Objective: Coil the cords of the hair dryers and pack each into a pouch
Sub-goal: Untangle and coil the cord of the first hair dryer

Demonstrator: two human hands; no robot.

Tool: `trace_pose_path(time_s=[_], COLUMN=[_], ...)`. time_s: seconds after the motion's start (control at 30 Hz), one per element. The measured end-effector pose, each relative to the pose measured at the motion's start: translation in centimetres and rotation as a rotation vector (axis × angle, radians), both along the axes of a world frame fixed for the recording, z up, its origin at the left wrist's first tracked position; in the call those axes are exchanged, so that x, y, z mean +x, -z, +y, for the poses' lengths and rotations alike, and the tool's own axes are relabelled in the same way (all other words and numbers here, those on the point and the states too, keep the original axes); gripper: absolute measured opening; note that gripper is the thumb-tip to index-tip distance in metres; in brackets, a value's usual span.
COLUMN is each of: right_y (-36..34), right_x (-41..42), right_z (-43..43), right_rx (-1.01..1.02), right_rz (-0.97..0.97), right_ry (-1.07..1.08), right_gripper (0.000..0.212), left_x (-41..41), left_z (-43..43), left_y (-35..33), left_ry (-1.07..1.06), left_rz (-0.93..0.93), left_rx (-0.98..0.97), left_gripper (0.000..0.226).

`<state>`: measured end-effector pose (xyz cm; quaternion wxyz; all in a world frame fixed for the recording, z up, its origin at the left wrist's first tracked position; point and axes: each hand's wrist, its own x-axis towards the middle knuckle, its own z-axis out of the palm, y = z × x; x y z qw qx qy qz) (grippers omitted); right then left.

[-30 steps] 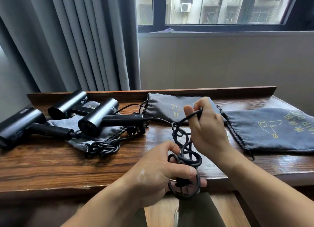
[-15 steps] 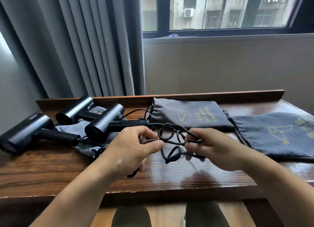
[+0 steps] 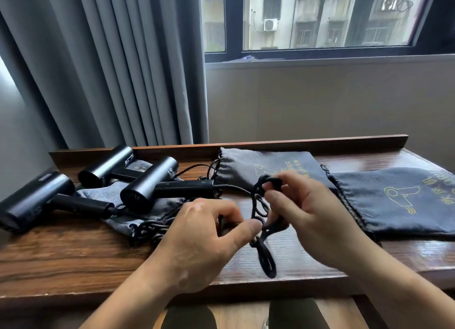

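The left dryer (image 3: pixel 34 200) lies at the left edge of the table (image 3: pixel 61 254), with the rear dryer (image 3: pixel 105 167) at the back left corner. Both rest partly on the left pouch (image 3: pixel 103 194), which lies flat. A chained cord (image 3: pixel 147 230) lies on this pouch's front part.

The mid dryer (image 3: pixel 147 183) lies on its side just right of these, handle pointing right. Its cord (image 3: pixel 258 205) runs from the handle end to the hands, above the table's front edge.

The left hand (image 3: pixel 204 237) has curled fingers and pinches the cord between thumb and forefinger. Below the pinch, a knotted loop hangs just above the table.

The right hand (image 3: pixel 312 215) has curled fingers and pinches the cord's upper loops at the fingertips.

The mid pouch (image 3: pixel 270 166) lies flat at the back edge, behind the hands. The right pouch (image 3: pixel 398 200) lies flat at the right edge.
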<state>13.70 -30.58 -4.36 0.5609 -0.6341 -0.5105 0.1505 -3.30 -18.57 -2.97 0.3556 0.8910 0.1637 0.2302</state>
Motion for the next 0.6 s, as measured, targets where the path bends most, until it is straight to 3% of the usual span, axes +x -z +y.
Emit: trace_pose_path(time_s=[0.1,0.17,0.27,0.33,0.47,0.6], right_y=[0.6,0.7,0.6,0.4,0.1,-0.8], right_x=[-0.8,-1.1,-1.4,-1.7,-2.2,-3.5], right_z=[-0.5,-0.9,-1.3,-1.3,-1.1,-1.6], right_rx=[-0.066,-0.086,-0.118,-0.109,0.009,0.103], right_rz=[-0.221,-0.286,-0.323,-0.248,-0.065,0.308], right_ry=[0.025,0.029,-0.003,0.0,0.063,-0.131], right_gripper=[0.021,0.027,0.026,0.017,0.018,0.043], left_x=[-0.2,-0.1,0.1,0.4,1.2,1.5], left_z=[-0.4,-0.2,-0.2,-0.6,-1.7,-3.8], left_y=[0.1,0.4,0.7,0.8,1.2,1.1], left_ry=[-0.057,-0.112,-0.098,-0.09,-0.104,-0.099], left_rz=[-0.094,-0.177,-0.16,-0.164,-0.216,-0.376], left_rx=[-0.051,-0.112,-0.115,-0.14,-0.402,-0.642], left_gripper=[0.045,0.033,0.024,0.013,0.021,0.026])
